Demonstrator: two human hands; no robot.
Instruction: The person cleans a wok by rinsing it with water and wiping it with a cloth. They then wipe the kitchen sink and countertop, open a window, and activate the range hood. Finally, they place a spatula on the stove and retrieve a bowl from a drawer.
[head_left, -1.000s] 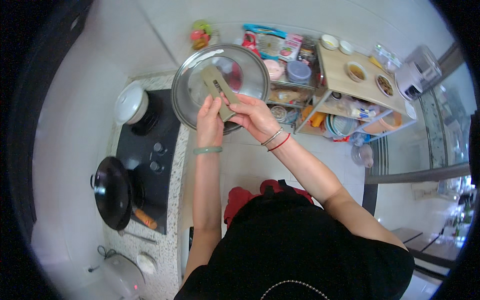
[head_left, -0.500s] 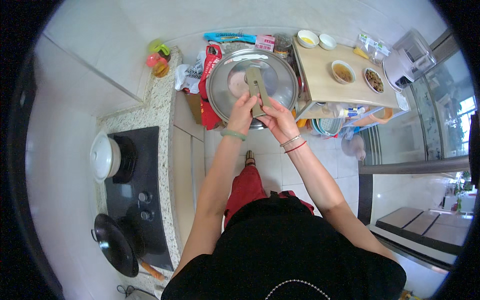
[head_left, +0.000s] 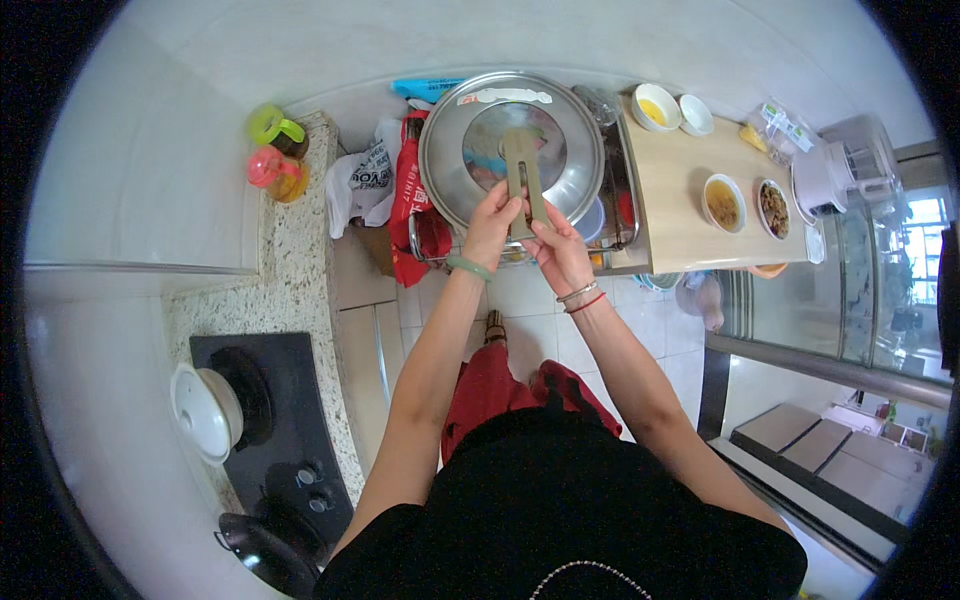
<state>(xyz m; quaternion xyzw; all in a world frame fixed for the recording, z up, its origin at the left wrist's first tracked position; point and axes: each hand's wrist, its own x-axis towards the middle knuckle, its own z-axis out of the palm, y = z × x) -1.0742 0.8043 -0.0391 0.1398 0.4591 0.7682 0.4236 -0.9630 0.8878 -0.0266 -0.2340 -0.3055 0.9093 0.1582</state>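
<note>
A large round steel pan lid (head_left: 447, 165) with a see-through glass centre is held out in front of me. Its long beige handle (head_left: 522, 170) stands up from the middle. My left hand (head_left: 490, 226) is closed on the near end of this handle from the left, a green bangle on its wrist. Closed on the same end from the right is my right hand (head_left: 563, 254), with a silver bangle and a red string. Below the lid lies a metal wire rack (head_left: 634, 205); much of what it holds is hidden.
Right of the rack, a wooden-topped shelf (head_left: 670, 240) carries several bowls, a plate of brown food (head_left: 773, 209) and a white appliance (head_left: 823, 175). Red bags (head_left: 410, 215) hang at the rack's left. On the left counter are a cooktop (head_left: 280, 400), a white pot (head_left: 203, 412) and a wok (head_left: 262, 553).
The lid has moved farther from me toward the wall, both hands still on its handle. My viewpoint has shifted, and the wire rack below the lid shows more.
</note>
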